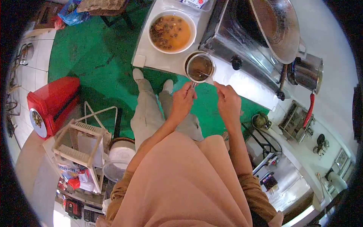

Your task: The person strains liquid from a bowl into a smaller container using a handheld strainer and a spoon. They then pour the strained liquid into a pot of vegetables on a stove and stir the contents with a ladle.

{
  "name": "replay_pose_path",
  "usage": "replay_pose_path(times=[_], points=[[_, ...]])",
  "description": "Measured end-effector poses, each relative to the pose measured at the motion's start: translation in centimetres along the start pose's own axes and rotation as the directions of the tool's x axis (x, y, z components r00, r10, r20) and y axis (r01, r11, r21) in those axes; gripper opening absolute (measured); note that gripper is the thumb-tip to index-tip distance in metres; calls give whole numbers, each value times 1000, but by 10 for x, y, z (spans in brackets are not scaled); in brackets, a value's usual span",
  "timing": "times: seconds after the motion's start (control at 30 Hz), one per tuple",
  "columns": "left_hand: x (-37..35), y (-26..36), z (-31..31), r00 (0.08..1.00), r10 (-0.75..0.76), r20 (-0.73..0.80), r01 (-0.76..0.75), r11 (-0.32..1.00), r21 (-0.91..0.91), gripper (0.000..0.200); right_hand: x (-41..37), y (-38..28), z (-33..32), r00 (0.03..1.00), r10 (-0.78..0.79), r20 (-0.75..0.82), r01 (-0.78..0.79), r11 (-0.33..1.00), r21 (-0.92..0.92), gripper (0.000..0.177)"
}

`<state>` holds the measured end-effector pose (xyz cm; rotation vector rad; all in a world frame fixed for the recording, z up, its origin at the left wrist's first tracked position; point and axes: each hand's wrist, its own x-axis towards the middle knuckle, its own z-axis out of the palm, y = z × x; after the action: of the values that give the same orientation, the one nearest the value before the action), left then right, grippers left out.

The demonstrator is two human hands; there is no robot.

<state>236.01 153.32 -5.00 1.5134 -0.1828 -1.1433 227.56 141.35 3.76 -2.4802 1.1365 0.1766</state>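
Note:
My left hand (183,101) is closed round the handle of a small round strainer (200,68) with a pale rim and something brown inside. Behind and partly below it shows the rim of another round container (190,56), mostly hidden. My right hand (229,99) grips a spoon-like utensil (209,79) with a pale handle, whose thin end reaches into the strainer. Just beyond, on the white counter corner, stands a white bowl (172,49) of orange-brown liquid with dark pieces floating in it.
A stove (242,53) with a large wok (278,34) is at the right, beside a steel pot (308,72). A red bin (55,102) and a pale rack (77,149) stand at the left. The floor covering (94,49) is green.

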Motion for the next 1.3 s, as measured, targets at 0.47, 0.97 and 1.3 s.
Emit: replay_pose_path(times=[0.47, 0.97, 1.3], points=[[0, 5, -1, 1000, -5, -10, 4, 1000, -3, 22, 0, -2, 5, 994, -66, -92, 65, 998, -5, 26], [0, -2, 0, 999, 37, -3, -37, 999, 14, 22, 0, -10, 0, 999, -25, -42, 28, 997, 66, 26], [-1, 3, -2, 999, 38, -16, -38, 999, 9, 23, 1, -4, 3, 998, -35, -54, 32, 997, -66, 24]])
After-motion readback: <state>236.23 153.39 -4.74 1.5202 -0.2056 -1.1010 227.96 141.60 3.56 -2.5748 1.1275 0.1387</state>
